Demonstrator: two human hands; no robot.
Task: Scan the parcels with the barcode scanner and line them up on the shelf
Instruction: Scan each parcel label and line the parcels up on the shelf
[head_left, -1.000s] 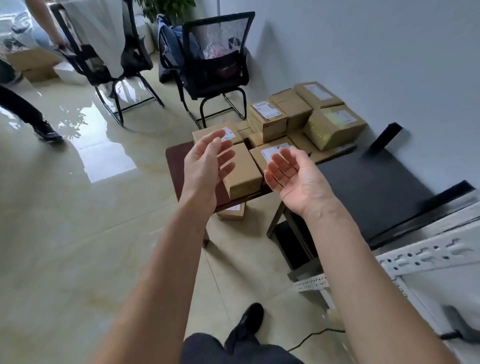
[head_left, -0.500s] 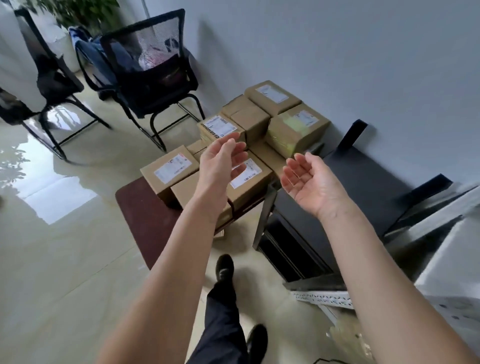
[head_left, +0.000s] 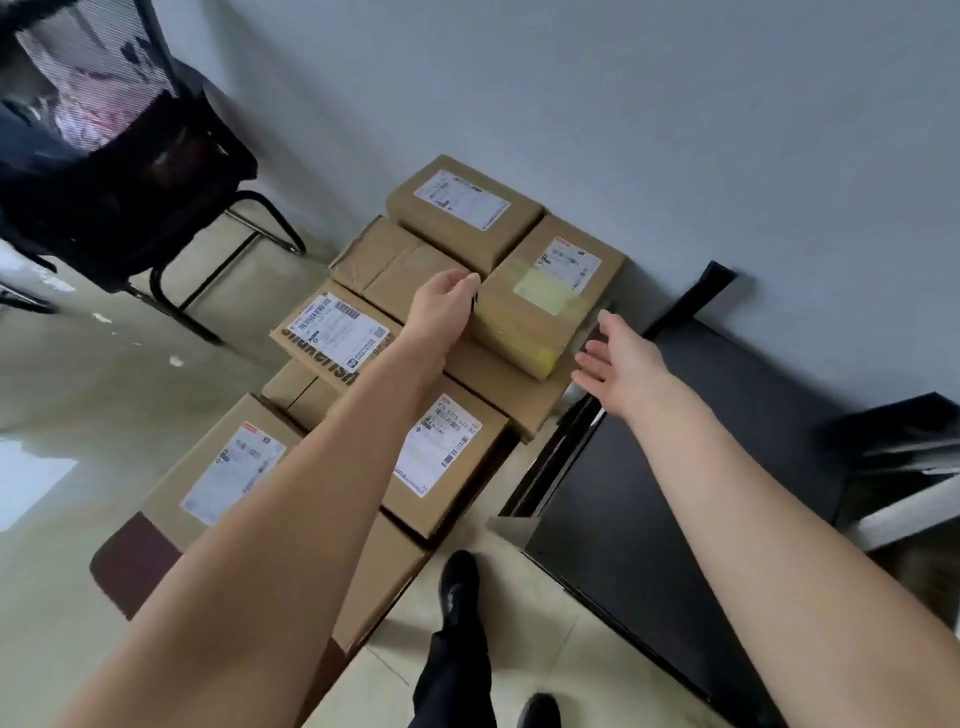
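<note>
Several cardboard parcels crowd a low brown desk (head_left: 130, 566) against the grey wall. At far left stands a black mesh chair (head_left: 124, 171) on the glossy floor. Nearest on the left lies a labelled parcel (head_left: 223, 467), its print too blurred to read, with a small red strip at the label's top. Beyond it a printed parcel (head_left: 332, 338) shows bold dark letters on its side, partly covered by the forearm — roughly "shake" or similar, not legible in full — plus a white label with barcodes and a QR square. Behind that sits a plain parcel (head_left: 395, 265) with no label showing, and at the back a parcel with a white label (head_left: 462, 208).

The left hand (head_left: 441, 306) has its fingers (head_left: 467, 283) curled over the left edge of the taped parcel (head_left: 545, 301), which carries yellowish tape and a label with a red mark; whether they truly grip it cannot be told. The right hand (head_left: 618, 358) hangs open, fingers spread wide, just right of that parcel and not touching it. Below the left forearm another parcel (head_left: 447, 467) shows barcodes.

Half a second ago both palms were raised and open above the nearer boxes — they have since reached forward to the taped parcel, and the view has closed in.
</note>
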